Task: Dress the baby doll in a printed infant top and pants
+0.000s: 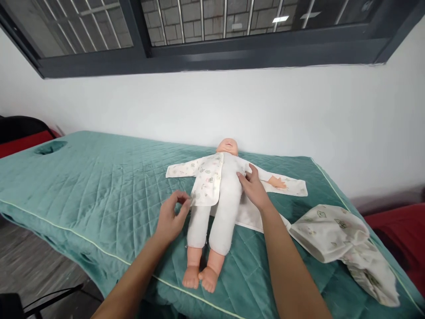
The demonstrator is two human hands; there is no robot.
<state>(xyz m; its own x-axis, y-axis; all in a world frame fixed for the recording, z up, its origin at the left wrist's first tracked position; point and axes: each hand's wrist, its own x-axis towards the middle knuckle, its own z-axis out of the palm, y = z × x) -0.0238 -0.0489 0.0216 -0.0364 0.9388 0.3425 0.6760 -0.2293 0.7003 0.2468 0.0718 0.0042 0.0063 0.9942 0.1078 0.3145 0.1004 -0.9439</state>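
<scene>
Green quilted bedding (109,186) bears crumpled printed clothing (332,232) near the doll (229,195).

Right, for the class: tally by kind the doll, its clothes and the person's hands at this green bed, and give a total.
Doll: 1
Printed jacket, opened out around the doll: 1
Bunched printed cloth, seemingly one piece: 1
Hands: 2 (left hand, right hand)
Total: 5
</scene>
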